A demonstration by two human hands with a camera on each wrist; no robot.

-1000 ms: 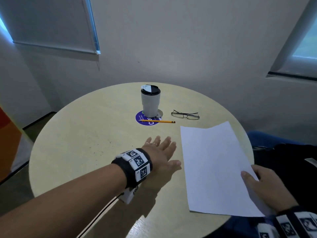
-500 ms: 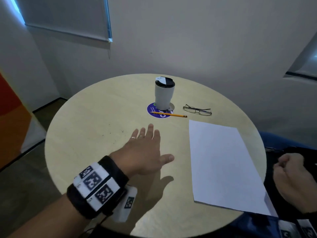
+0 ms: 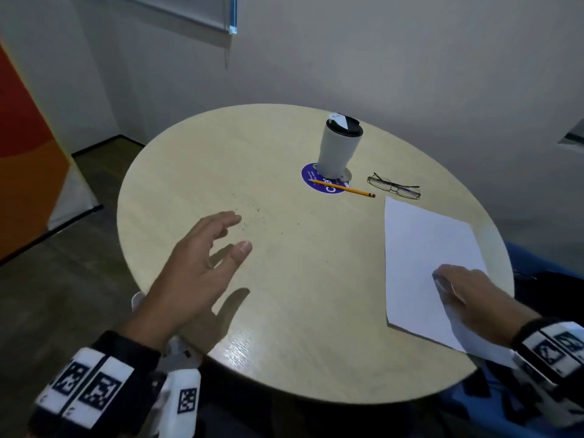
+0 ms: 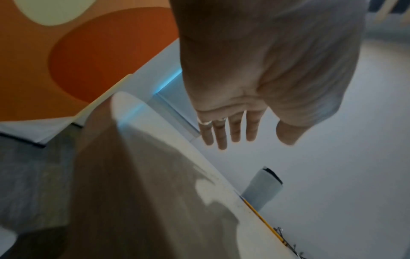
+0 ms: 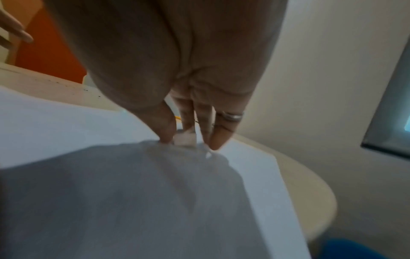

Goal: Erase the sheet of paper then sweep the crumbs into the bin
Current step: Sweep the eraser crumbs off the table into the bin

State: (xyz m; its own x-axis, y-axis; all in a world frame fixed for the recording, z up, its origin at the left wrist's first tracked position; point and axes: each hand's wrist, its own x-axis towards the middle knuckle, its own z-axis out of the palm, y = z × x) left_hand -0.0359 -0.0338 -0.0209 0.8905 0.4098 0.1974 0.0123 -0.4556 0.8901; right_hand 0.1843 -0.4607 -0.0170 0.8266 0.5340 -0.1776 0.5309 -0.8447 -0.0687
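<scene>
The left hand (image 3: 192,270) hovered over the left part of the round surface (image 3: 284,343), fingers spread and holding nothing, with its fingertips (image 3: 232,218) just short of a thin scatter of dark crumbs (image 3: 249,216). Those crumbs looked tiny, dry and nearly weightless, so they would likely roll or smear instead of being picked up; the flat edge of the palm, dragged toward the rim, seemed the best way to gather them. No bin showed in any view. Farther back stood a cup (image 3: 339,147) on a round sticker, with a pencil (image 3: 343,188) lying across it and a pair of glasses (image 3: 395,186) to its right. At the right edge lay the sheet of paper (image 3: 423,248), thin and floppy, its near corner hanging off the surface. The right hand (image 3: 471,298) rested on that near part, fingertips (image 5: 214,142) pressed down and seemingly pinching a small pale block, perhaps an eraser (image 5: 185,139), though blur left this uncertain.
</scene>
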